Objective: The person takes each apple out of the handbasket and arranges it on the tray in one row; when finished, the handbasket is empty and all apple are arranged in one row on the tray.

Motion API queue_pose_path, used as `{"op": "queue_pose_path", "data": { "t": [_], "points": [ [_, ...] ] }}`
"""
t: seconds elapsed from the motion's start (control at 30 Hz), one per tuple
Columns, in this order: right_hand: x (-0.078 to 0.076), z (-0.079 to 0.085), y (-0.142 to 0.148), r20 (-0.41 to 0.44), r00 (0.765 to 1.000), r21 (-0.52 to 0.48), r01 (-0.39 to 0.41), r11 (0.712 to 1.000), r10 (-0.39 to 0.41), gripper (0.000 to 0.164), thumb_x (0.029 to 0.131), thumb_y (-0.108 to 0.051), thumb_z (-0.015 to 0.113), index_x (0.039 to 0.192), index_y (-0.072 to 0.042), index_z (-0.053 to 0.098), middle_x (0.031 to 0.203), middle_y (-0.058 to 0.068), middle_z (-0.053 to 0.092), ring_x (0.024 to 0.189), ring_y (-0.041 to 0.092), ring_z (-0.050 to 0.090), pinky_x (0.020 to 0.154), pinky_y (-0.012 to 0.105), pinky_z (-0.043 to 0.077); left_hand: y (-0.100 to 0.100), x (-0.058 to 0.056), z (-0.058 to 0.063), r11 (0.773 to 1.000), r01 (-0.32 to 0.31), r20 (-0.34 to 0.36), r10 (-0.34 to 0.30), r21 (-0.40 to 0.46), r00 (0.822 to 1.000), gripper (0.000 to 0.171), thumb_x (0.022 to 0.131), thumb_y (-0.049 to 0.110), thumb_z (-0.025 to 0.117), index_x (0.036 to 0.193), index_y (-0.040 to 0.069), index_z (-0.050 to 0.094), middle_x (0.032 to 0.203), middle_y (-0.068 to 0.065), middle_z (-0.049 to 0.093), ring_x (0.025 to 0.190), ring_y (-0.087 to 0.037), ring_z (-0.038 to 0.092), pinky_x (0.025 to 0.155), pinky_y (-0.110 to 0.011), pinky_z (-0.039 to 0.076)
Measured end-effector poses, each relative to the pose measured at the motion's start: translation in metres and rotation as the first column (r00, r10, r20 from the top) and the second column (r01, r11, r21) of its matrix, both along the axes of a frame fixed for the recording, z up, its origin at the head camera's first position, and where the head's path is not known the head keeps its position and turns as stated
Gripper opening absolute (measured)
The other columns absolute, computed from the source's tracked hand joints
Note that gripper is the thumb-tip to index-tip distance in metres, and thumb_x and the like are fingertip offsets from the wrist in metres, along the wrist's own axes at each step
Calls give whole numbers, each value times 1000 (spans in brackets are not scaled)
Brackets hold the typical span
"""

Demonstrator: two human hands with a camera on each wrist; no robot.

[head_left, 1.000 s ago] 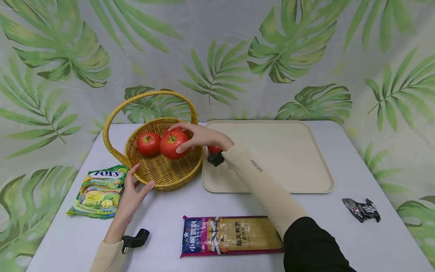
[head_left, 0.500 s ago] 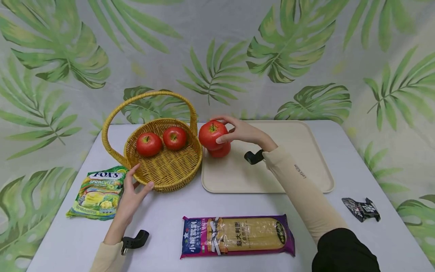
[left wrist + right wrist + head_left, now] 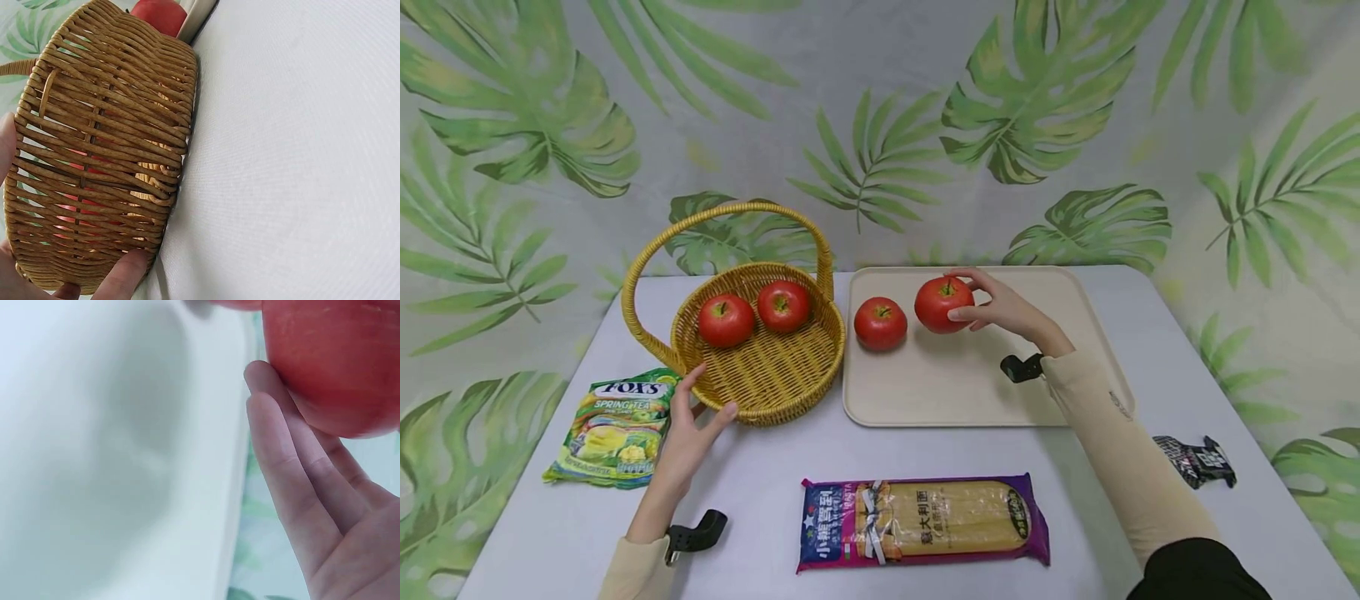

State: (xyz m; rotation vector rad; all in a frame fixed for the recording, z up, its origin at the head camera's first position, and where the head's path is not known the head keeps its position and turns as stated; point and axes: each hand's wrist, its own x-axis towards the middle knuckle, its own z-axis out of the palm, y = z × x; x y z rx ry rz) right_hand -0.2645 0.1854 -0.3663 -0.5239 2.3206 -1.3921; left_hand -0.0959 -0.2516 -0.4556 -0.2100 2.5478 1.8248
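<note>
My right hand (image 3: 1000, 310) holds a red apple (image 3: 942, 305) between thumb and fingers above the beige tray (image 3: 970, 392). In the right wrist view this apple (image 3: 337, 362) shows large against the fingers, with a shadow on the tray beside it. Another apple (image 3: 880, 323) sits at the tray's left side. Two more apples, one on the left (image 3: 726, 320) and one on the right (image 3: 784, 305), lie in the yellow wicker basket (image 3: 775, 412). My left hand (image 3: 688, 437) rests against the basket's front left side with spread, fairly straight fingers. The left wrist view shows a fingertip touching the woven wall (image 3: 106, 156).
Left of the basket lies a green candy bag (image 3: 621, 429). A pack of pasta (image 3: 925, 521) lies at the front middle of the white table (image 3: 760, 500). A small black wrapper (image 3: 1201, 461) is by the right forearm. The basket's tall handle (image 3: 722, 212) arches upward.
My right hand has carried the apple from the basket rightward over the tray, past the apple lying there, which is now fully visible. The left hand has stayed at the basket.
</note>
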Motion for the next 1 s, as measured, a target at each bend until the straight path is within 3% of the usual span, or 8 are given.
{"op": "queue_pose_path", "data": {
  "t": [0.1, 0.37, 0.7, 1.0],
  "points": [
    [1, -10, 4, 32, 999, -5, 34, 999, -34, 65, 89, -20, 68, 145, -13, 36, 129, 21, 43, 94, 42, 59, 84, 55, 49, 0, 0, 0, 1000, -1, 0, 1, -1, 1000, 79, 96, 24, 60, 153, 22, 6, 156, -13, -5, 135, -50, 15, 99, -67, 27],
    [-15, -60, 12, 49, 998, -23, 51, 998, -50, 70, 87, -26, 71, 146, -21, 35, 131, 19, 41, 84, 43, 64, 75, 47, 54, -1, 1, -1, 1000, 6, -6, -6, 3, 1000, 79, 96, 26, 60, 153, 25, 6, 156, -12, -5, 136, -50, 15, 99, -66, 28],
    [-16, -75, 6, 66, 997, -22, 44, 999, -43, 70, 89, -23, 70, 147, -20, 33, 132, 21, 39, 80, 39, 64, 73, 47, 55, 0, 1, 0, 1000, -3, -3, 3, 1, 1000, 79, 96, 27, 60, 153, 25, 6, 157, -11, -5, 136, -49, 15, 100, -65, 28],
    [-16, -74, 5, 95, 995, -16, 8, 1000, -7, 72, 92, -25, 65, 151, -18, 23, 137, 22, 32, 82, 36, 65, 75, 44, 55, 0, 1, 0, 1000, -3, -8, 3, 4, 1000, 79, 96, 25, 60, 153, 24, 7, 156, -12, -5, 136, -50, 15, 100, -65, 28]
  ]
}}
